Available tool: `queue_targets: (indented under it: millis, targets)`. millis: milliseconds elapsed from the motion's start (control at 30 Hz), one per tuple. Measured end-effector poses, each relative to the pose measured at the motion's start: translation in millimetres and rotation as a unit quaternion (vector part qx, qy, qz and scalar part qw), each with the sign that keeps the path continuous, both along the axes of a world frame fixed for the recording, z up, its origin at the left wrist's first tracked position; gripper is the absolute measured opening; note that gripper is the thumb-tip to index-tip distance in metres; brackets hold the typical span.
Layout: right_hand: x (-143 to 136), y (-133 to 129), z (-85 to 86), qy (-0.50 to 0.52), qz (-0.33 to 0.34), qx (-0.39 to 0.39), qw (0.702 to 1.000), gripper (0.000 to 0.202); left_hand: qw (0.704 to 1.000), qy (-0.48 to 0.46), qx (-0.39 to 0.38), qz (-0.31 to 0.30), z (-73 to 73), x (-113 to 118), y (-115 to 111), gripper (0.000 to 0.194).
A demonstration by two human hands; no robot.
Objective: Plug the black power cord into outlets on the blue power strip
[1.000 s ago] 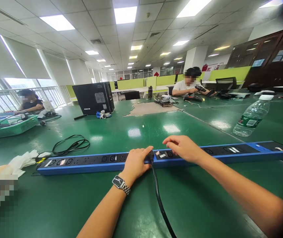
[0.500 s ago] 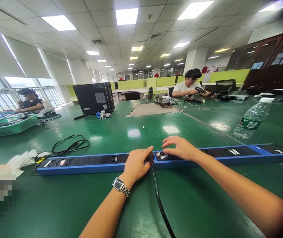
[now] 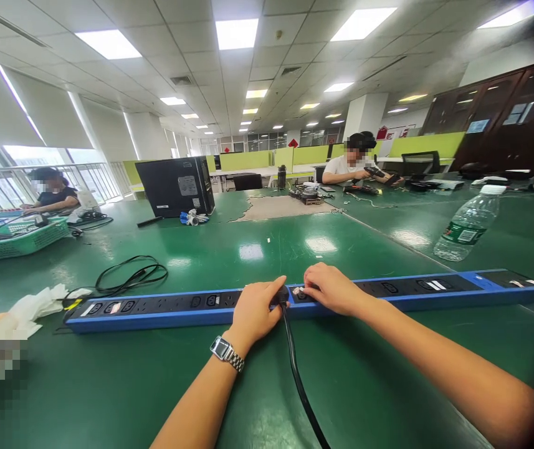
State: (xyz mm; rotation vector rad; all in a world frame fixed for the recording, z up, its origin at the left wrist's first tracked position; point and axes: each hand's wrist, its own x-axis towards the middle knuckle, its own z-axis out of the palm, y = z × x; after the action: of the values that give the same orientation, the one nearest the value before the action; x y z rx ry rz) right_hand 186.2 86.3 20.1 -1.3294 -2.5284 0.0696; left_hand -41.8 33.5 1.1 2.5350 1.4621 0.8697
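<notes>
A long blue power strip (image 3: 173, 319) with black sockets lies across the green table. My left hand (image 3: 256, 307), with a watch on the wrist, rests over its middle and grips a black plug (image 3: 281, 294) that sits at the strip. From the plug a thick black cord (image 3: 298, 380) runs down toward me. Just right of it, my right hand (image 3: 332, 288) is on the strip with its fingers bent together by a small white-and-pink label (image 3: 298, 292). Whether something is between those fingertips is hidden.
A clear bottle (image 3: 470, 224) stands at the right. Beyond the strip are a black computer case (image 3: 173, 186) and a coiled black cable (image 3: 131, 274). A green basket (image 3: 37, 242) is at the left, near white wrapping (image 3: 37, 308). Two people (image 3: 351, 165) sit across the table.
My right hand has lowered onto the strip and its spread fingers have closed together. My left hand stays on the plug. The view has shifted slightly.
</notes>
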Motion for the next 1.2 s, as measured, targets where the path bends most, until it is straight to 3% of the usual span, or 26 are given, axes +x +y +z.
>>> queue_targets:
  millis: [167,467,633,733,800,933,1100,1200]
  targets:
    - [-4,12,-0.5,0.043,-0.028,-0.065,0.997,0.018,1.000,0.006,-0.004,0.004,1.1,0,0,0.053]
    - [0,23,-1.9,0.192,-0.004,-0.174,0.966,0.030,1.000,0.006,-0.006,0.003,1.2,-1,0,0.055]
    - [1,40,2.9,0.179,0.011,-0.253,0.951,0.034,1.000,0.001,-0.007,0.000,1.1,-2,0,0.055]
    - [0,51,8.6,0.160,-0.020,-0.220,0.962,0.034,1.000,-0.001,-0.006,-0.001,0.1,-1,1,0.055]
    - [3,57,11.8,0.181,-0.095,-0.144,0.968,0.032,1.000,-0.006,-0.003,-0.003,-1.0,-1,1,0.055]
    - [19,63,18.5,0.263,-0.206,0.004,0.943,0.039,1.000,-0.019,0.000,-0.007,-2.8,-1,3,0.053]
    - [43,55,30.1,0.278,-0.233,0.042,0.931,0.039,0.998,-0.053,0.008,-0.021,-6.2,-4,4,0.053]
    - [43,36,23.8,0.268,-0.236,0.044,0.933,0.036,0.997,-0.075,0.017,-0.016,-8.3,-4,4,0.047]
